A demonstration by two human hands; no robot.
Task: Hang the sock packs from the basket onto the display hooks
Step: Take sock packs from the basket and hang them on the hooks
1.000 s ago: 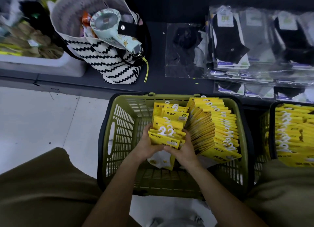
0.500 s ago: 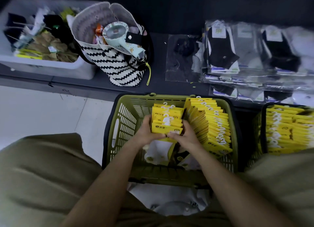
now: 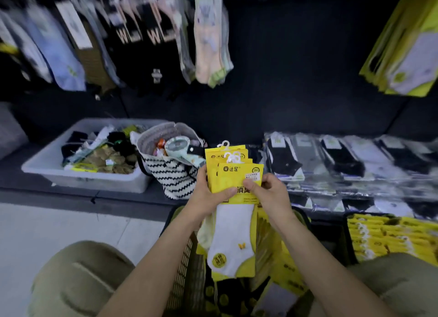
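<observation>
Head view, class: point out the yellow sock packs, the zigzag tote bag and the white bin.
yellow sock packs (image 3: pixel 233 177), head view, front card
zigzag tote bag (image 3: pixel 175 175), head view, striped side
white bin (image 3: pixel 94 182), head view, front wall

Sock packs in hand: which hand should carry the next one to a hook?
Probably right. The right hand pinches the front pack while the left hand grips the whole bundle, and matching yellow packs hang at upper right.

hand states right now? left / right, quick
Left hand: closed, gripping the stack of yellow sock packs, thumb across the front.
Right hand: closed, pinching the front pack of the same stack at its right side.
</observation>
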